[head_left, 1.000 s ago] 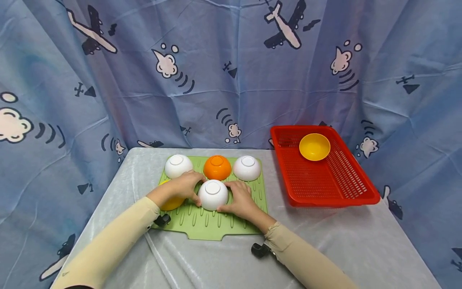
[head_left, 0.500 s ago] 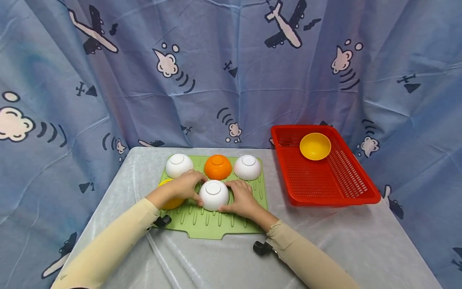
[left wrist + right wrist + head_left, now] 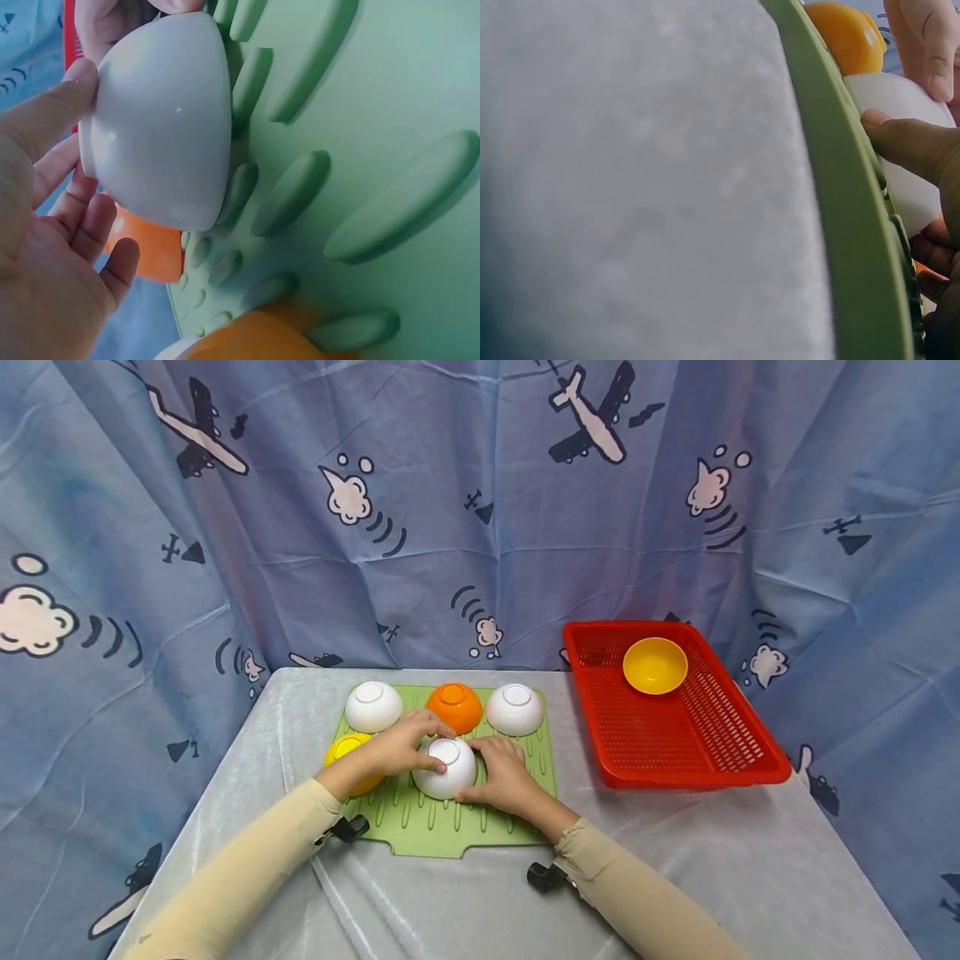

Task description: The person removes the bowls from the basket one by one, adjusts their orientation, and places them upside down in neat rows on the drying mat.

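A white bowl (image 3: 450,782) sits upside down on a green ridged drying mat (image 3: 427,839), between my two hands. My right hand (image 3: 504,778) holds its right side, thumb near the lower edge and fingers behind. Over its top is my left hand (image 3: 401,749); in the left wrist view, the thumb (image 3: 56,109) and fingers meet the foot ring of the bowl. An upturned yellow bowl (image 3: 347,747) lies partly hidden under the left wrist. Behind, in a row, are a white bowl (image 3: 373,707), an orange bowl (image 3: 455,710) and another white bowl (image 3: 515,711), all upturned.
A red perforated basket (image 3: 750,770) stands at the right on the grey cloth-covered table (image 3: 480,910). Inside its far end rests a yellow bowl (image 3: 655,666). A blue curtain (image 3: 420,602) with airplane prints hangs behind the table.
My left hand has shifted from the white bowl's left side up over its top, uncovering more of the yellow bowl. The right hand and the bowls have stayed put.
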### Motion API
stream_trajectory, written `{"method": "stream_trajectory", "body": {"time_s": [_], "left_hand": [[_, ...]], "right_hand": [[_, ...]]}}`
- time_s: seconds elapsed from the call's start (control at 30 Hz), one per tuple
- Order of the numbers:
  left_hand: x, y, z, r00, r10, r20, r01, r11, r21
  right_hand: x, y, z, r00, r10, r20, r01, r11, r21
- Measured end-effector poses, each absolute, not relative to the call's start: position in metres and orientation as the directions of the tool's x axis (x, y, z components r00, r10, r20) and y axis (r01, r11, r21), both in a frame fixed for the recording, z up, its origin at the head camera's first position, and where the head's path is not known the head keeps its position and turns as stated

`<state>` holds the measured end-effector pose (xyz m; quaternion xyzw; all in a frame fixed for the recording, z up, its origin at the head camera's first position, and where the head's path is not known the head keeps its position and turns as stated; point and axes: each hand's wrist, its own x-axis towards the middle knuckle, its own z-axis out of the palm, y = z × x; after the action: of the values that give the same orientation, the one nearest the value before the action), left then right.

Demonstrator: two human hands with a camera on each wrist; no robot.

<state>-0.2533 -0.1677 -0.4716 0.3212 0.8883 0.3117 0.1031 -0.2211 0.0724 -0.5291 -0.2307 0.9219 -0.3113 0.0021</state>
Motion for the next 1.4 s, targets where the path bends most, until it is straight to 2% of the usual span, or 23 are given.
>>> {"method": "stream_trajectory", "body": {"time_s": [0.17, 0.3, 0.5, 0.63, 0.7, 0.8, 0.9, 1.03, 1.2, 1.4], "left_hand": [[-0.251, -0.167, -0.476, -0.791, 0.612, 0.001, 0.485, 0.626, 0.61], [-0.25, -0.166, -0.476, -0.801, 0.598, 0.001, 0.487, 0.651, 0.582], [-0.247, -0.166, -0.476, -0.82, 0.573, -0.007, 0.471, 0.682, 0.559], [-0.246, -0.166, -0.476, -0.824, 0.567, 0.005, 0.472, 0.68, 0.561], [-0.246, -0.166, -0.476, -0.824, 0.567, 0.01, 0.473, 0.677, 0.564], [-0.247, -0.166, -0.476, -0.827, 0.563, 0.011, 0.469, 0.678, 0.567], [-0.247, -0.165, -0.477, -0.834, 0.552, 0.013, 0.461, 0.682, 0.569], [-0.247, -0.165, -0.477, -0.842, 0.539, 0.008, 0.447, 0.689, 0.571], [-0.246, -0.166, -0.478, -0.847, 0.531, 0.006, 0.44, 0.695, 0.569], [-0.246, -0.165, -0.478, -0.852, 0.523, 0.016, 0.44, 0.699, 0.563]], "right_hand": [[-0.218, 0.071, -0.526, -0.884, -0.449, 0.129, -0.44, 0.709, -0.551], [-0.21, 0.076, -0.502, -0.849, -0.521, 0.09, -0.496, 0.725, -0.477], [-0.21, 0.112, -0.412, -0.686, -0.726, 0.041, -0.698, 0.642, -0.316], [-0.239, 0.161, -0.351, -0.623, -0.776, 0.099, -0.776, 0.598, -0.201], [-0.263, 0.193, -0.333, -0.631, -0.763, 0.14, -0.776, 0.618, -0.129], [-0.303, 0.245, -0.325, -0.671, -0.72, 0.179, -0.735, 0.677, -0.035], [-0.335, 0.298, -0.337, -0.738, -0.65, 0.184, -0.662, 0.749, -0.007], [-0.359, 0.352, -0.371, -0.837, -0.532, 0.127, -0.54, 0.841, -0.031], [-0.374, 0.387, -0.411, -0.901, -0.431, 0.054, -0.434, 0.899, -0.054], [-0.382, 0.399, -0.431, -0.913, -0.406, 0.034, -0.407, 0.913, -0.022]]}}
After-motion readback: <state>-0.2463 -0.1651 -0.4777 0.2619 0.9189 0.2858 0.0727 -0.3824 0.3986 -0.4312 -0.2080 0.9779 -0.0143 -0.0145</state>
